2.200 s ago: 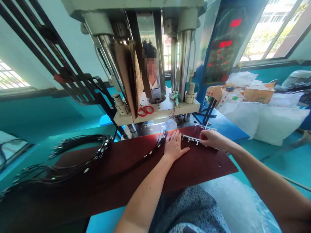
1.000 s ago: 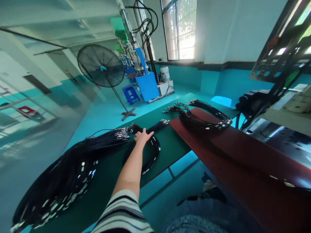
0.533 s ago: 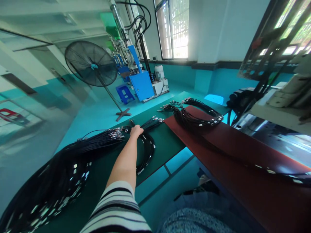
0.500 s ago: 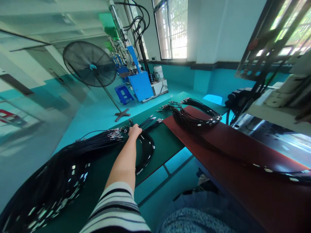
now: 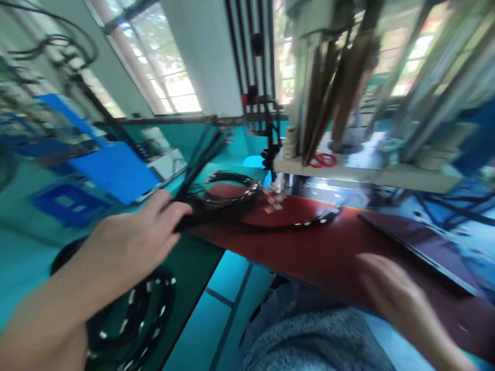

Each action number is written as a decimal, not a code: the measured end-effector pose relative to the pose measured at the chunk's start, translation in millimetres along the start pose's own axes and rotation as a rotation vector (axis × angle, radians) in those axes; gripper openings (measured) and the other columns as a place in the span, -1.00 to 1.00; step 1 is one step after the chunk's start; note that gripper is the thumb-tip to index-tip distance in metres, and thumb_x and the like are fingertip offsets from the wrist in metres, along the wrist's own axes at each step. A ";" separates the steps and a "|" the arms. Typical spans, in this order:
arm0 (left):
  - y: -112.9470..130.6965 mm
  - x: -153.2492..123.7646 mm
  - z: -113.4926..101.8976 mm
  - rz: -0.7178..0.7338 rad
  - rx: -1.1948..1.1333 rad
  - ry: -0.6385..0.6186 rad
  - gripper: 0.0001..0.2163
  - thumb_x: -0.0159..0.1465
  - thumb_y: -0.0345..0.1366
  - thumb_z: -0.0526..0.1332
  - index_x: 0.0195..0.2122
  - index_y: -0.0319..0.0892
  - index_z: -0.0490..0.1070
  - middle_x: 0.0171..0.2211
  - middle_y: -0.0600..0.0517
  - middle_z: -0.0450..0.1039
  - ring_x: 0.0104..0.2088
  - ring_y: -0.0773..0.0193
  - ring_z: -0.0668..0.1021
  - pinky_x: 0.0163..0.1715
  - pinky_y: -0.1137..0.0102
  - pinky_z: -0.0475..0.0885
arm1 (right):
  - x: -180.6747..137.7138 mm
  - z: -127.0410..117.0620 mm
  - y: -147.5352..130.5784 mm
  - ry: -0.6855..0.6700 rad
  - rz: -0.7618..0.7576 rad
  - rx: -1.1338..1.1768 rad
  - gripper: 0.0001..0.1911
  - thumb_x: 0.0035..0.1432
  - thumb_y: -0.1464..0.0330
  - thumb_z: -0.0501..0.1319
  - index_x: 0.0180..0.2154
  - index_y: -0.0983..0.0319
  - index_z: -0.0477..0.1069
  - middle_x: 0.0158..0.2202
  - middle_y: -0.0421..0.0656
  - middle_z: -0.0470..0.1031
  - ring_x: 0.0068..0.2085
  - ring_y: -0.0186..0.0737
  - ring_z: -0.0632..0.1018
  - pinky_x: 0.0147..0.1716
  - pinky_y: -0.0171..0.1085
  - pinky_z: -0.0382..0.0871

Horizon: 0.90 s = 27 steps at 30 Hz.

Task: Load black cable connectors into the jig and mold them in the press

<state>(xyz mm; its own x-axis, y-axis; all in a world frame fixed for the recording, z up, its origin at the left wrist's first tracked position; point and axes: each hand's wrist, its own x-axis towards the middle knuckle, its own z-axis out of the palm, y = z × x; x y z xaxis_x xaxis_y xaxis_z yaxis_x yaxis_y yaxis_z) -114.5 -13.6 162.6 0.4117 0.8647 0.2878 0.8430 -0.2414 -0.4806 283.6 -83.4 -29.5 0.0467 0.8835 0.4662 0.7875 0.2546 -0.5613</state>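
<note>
The left hand [image 5: 135, 242] is closed in a fist around a bundle of black cables [image 5: 201, 154], held above the edge of the green mat [image 5: 193, 257], with the cable ends fanning up and to the right. Below the forearm a coil of black cables with pale connectors [image 5: 143, 314] lies on the mat. The right hand [image 5: 390, 293], blurred, hovers with loose fingers over the dark red board [image 5: 328, 247], holding nothing. More cables [image 5: 235, 188] lie across the board's far end, near the press [image 5: 348, 93], where red-handled scissors [image 5: 323, 160] rest.
</note>
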 end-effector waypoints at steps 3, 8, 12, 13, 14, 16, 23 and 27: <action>70.9 48.5 -17.3 0.436 -0.017 0.091 -0.72 0.16 -0.42 -0.12 -0.28 -0.08 0.36 -0.31 -0.01 0.30 -0.63 0.34 0.33 -0.67 0.42 0.11 | -21.4 32.8 -36.5 -0.412 0.041 0.575 -0.42 0.17 0.21 0.16 0.19 -0.19 0.05 0.04 -0.15 0.39 0.03 -0.07 0.42 0.01 0.00 0.31; 180.4 103.8 12.7 0.914 -0.216 0.058 -0.77 0.23 -0.46 -0.07 -0.20 -0.15 0.32 -0.20 -0.08 0.33 -0.55 0.32 0.44 -0.60 0.43 0.28 | -29.9 64.1 -54.3 -0.101 0.244 1.449 -0.26 -0.02 0.00 0.27 0.19 -0.16 0.08 0.11 -0.13 0.32 0.07 0.01 0.39 -0.01 0.03 0.28; 238.6 107.5 61.1 1.079 -0.421 -0.021 -0.81 0.25 -0.39 0.01 -0.15 -0.16 0.33 -0.14 -0.09 0.32 -0.40 0.26 0.50 -0.45 0.38 0.40 | -29.1 36.2 -25.8 0.247 0.512 1.452 -0.56 0.16 0.13 0.16 0.08 0.00 0.29 0.02 -0.11 0.42 0.05 -0.05 0.40 0.06 0.02 0.20; 248.1 105.3 69.4 1.076 -0.508 -0.043 -0.81 0.26 -0.33 0.04 -0.14 -0.16 0.34 -0.12 -0.10 0.31 -0.32 0.23 0.50 -0.35 0.36 0.42 | -28.3 27.6 -19.3 0.259 0.559 1.404 -0.62 0.19 0.15 0.13 0.04 0.04 0.34 0.01 -0.11 0.43 0.05 -0.05 0.40 0.07 0.02 0.18; 255.8 103.0 74.6 1.060 -0.601 -0.066 -0.79 0.25 -0.24 0.09 -0.14 -0.17 0.36 -0.11 -0.10 0.30 -0.24 0.19 0.48 -0.26 0.32 0.42 | -27.1 20.2 -14.2 0.255 0.595 1.339 -0.66 0.20 0.15 0.11 -0.01 0.07 0.39 -0.02 -0.10 0.45 0.04 -0.05 0.40 0.08 0.04 0.17; 266.9 100.5 75.3 1.027 -0.788 -0.135 -0.68 0.19 -0.06 0.15 -0.16 -0.18 0.40 -0.12 -0.10 0.33 -0.13 0.12 0.44 -0.11 0.25 0.37 | -22.7 10.8 -7.7 0.219 0.604 1.178 -0.68 0.20 0.13 0.10 -0.10 0.11 0.46 -0.05 -0.11 0.47 0.05 -0.04 0.38 0.11 0.05 0.13; 303.0 122.3 38.3 1.025 -1.393 -0.787 -0.75 0.26 -0.18 0.00 -0.24 -0.21 0.38 -0.51 0.09 0.38 -0.55 0.38 0.43 -0.51 0.49 0.36 | -1.6 1.3 4.3 0.162 0.481 1.175 -0.57 0.17 0.12 0.12 0.06 0.04 0.33 0.06 -0.11 0.38 0.04 -0.02 0.41 0.04 0.04 0.25; 320.1 133.1 38.9 0.867 -1.437 -0.918 -0.81 0.18 -0.20 0.05 -0.47 -0.21 0.26 -0.65 0.16 0.28 -0.68 0.45 0.34 -0.68 0.55 0.22 | 6.0 -28.3 23.2 0.480 0.388 1.100 -0.55 0.16 0.13 0.14 0.10 -0.06 0.25 0.14 -0.18 0.31 0.13 -0.05 0.33 0.08 0.01 0.22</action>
<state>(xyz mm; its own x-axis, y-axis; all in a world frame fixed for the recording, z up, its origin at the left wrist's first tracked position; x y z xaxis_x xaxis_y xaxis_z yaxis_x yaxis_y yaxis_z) 196.7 41.3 14.8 0.9388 0.1415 -0.3141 0.3445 -0.3859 0.8558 319.6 -83.3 -20.4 0.5593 0.8008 0.2143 -0.2447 0.4065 -0.8803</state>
